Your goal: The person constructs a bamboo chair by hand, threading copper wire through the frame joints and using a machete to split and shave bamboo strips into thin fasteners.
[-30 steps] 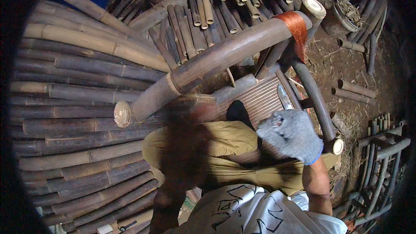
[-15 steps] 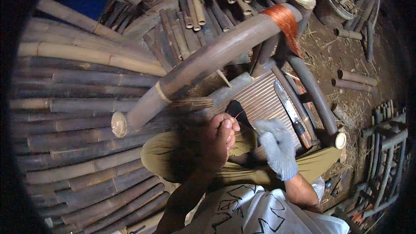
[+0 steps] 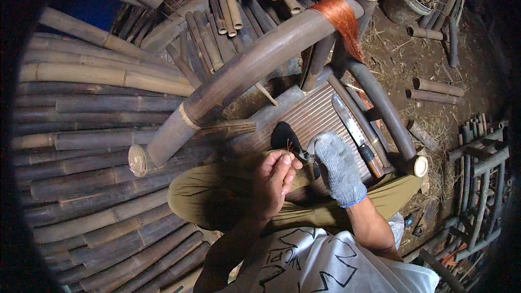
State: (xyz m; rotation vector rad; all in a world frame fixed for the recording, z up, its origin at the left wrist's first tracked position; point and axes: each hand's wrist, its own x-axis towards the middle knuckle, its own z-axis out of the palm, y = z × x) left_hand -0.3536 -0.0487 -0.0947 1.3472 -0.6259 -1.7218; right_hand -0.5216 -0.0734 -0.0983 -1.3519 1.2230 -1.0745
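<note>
Bare, my left hand (image 3: 275, 176) is closed in a pinch above my lap, with thin orange strands (image 3: 290, 146) sticking up at its fingertips. Just right of it is my right hand (image 3: 335, 168) in a grey knitted glove, fingers curled together. Something small and greyish shows at the glove's fingertips, too blurred to name. Beyond both hands a thick bamboo pole (image 3: 247, 62) runs across a bamboo frame. A bundle of orange strands (image 3: 342, 19) drapes over its far right end. To the right of the glove a large knife (image 3: 350, 130) lies on a slatted bamboo surface (image 3: 312, 111).
Long bamboo poles (image 3: 103, 130) fill the left side. Cut bamboo tubes (image 3: 230, 0) are stacked at the back. A bucket of shavings (image 3: 410, 0) stands at the far right, with loose tubes (image 3: 434, 95) on the dirt floor. A bamboo rack (image 3: 483, 173) is at the right edge.
The gloved right hand has come up and left, closer to the left hand's fingertips. The left hand keeps its pinch on the orange strands. The whole view has shifted slightly.
</note>
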